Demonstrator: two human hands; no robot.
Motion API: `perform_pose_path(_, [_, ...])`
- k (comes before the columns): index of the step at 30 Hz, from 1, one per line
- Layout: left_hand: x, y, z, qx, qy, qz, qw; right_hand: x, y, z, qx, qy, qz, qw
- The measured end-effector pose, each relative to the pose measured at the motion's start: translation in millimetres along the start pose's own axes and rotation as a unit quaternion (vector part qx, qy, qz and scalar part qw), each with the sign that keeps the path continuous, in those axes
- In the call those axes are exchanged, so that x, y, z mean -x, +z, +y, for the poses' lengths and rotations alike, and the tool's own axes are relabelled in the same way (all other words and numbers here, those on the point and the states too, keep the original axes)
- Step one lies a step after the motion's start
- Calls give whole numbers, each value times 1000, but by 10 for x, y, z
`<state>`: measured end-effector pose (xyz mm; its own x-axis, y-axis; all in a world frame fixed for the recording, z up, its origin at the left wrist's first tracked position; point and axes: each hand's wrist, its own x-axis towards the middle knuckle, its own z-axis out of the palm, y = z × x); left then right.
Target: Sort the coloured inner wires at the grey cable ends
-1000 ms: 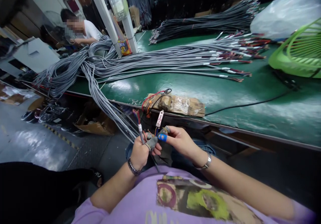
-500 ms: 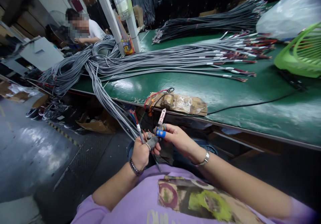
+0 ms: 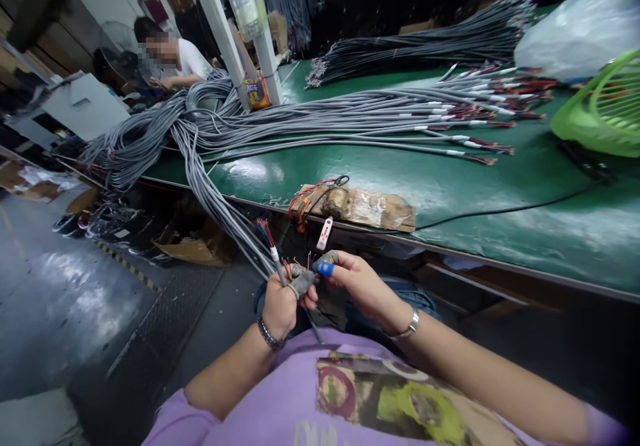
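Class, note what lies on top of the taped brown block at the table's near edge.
Red and black wires loop over the left end of the taped block on the green table. Where they end is hidden.

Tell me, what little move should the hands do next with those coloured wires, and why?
Probably the right hand should pull one wire clear of the rest. The left hand grips the grey cable upright, thin wire ends stick up between both hands, and the right fingertips pinch at them.
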<state>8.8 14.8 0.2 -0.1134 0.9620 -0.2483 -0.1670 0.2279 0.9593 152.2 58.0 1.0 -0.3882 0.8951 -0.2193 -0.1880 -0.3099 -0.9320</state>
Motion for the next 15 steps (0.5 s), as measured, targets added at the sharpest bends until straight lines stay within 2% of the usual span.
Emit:
perform_pose_path(3, [-1,-5,-13,-10,-5,-13,1000,-40,-8,-18,-15,19,-40,999])
perform_pose_path(7, [-1,-6,-17,-21,-4,-30,999,-73,3,-58,-12,-6,-53,998])
perform_pose_path(11, [-6,-16,-9,-35,-9,-52,998,-60,8,-51,-14,-23,-26,999])
perform_pose_path(15, [-19,-25,-17,-66,-4,-79,995,-15,45,33,-78,31,39,996])
